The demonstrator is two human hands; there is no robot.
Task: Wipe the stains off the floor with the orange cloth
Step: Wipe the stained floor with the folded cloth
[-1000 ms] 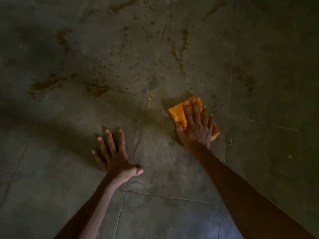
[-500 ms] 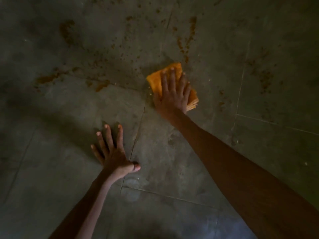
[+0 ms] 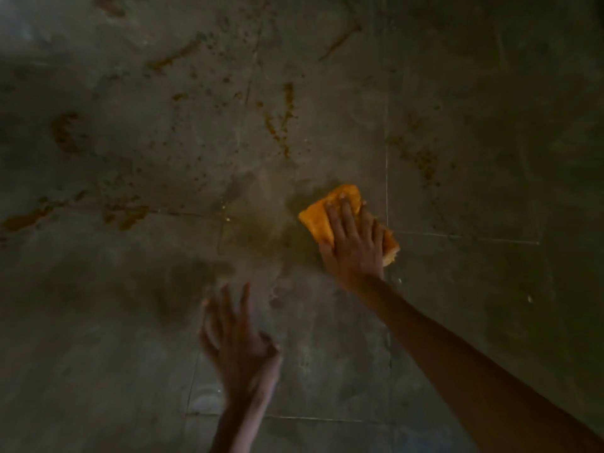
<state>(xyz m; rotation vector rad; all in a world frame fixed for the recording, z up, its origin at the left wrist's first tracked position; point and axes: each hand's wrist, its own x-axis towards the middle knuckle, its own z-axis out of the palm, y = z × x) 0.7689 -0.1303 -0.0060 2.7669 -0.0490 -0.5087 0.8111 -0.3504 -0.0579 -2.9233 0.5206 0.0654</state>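
Right hand [image 3: 354,253] presses flat, fingers straight, hiding half the orange cloth [image 3: 317,222]; left hand [image 3: 233,338] blurred, fingers spread over floor [image 3: 457,197].

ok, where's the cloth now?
Head view, right of centre: the cloth lies on the floor under the right hand, beside a tile seam.

Two bare forearms in view, slim and long; the left hand [image 3: 235,341] shows blurred, the right hand [image 3: 354,246] sharper, fingers slender.
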